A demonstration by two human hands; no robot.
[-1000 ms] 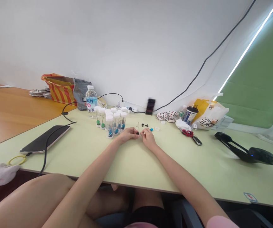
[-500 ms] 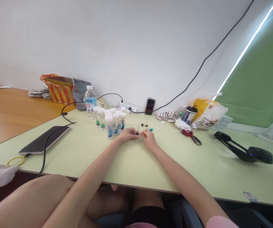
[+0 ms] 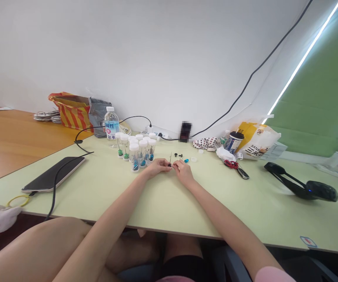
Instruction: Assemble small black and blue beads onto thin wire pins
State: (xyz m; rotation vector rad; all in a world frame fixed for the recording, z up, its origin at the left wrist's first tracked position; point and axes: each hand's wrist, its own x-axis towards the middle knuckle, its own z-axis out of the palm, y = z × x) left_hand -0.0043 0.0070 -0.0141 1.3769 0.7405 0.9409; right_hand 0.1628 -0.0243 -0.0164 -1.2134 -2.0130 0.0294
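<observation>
My left hand grips a black part; my right hand pinches beside it, contents unclear. Apparently fine fingertip work, next calling for steadiness.

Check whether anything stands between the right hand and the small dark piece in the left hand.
Nothing visible does. The right hand is close beside the small dark piece held in the left hand; contact is unclear. The black bits and blue piece lie beyond the hands, and the jars stand off to the left.

Striped bag beside grey bag
</observation>
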